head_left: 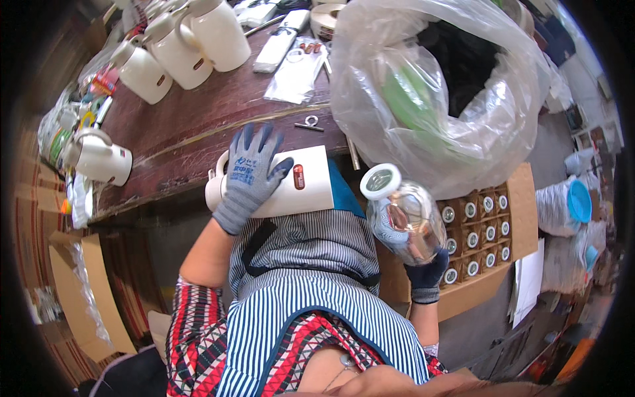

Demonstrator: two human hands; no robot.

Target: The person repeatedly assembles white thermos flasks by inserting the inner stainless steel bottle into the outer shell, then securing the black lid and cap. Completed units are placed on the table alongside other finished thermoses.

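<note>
A cream-white vacuum jug (311, 182) lies on its side across my lap, against the table edge. My left hand (254, 169), in a grey glove with dark fingertips, grips it from above near its handle, thumb spread along the body. To the right, a shiny silvered glass flask liner (413, 225) with a white ring at its mouth (381, 181) is tilted up. Around the base of this liner my right hand (426, 271) is closed, in a dark-palmed glove; the liner hides part of its fingers.
Several white jugs (182, 56) stand at the table's far left, another jug (102, 159) nearer. A clear plastic bag (370, 86) bulges at the right. Beneath it, a divided carton (526, 212) holds several liners. A small ring (311, 120) and thin rod (308, 127) lie on the table (198, 132).
</note>
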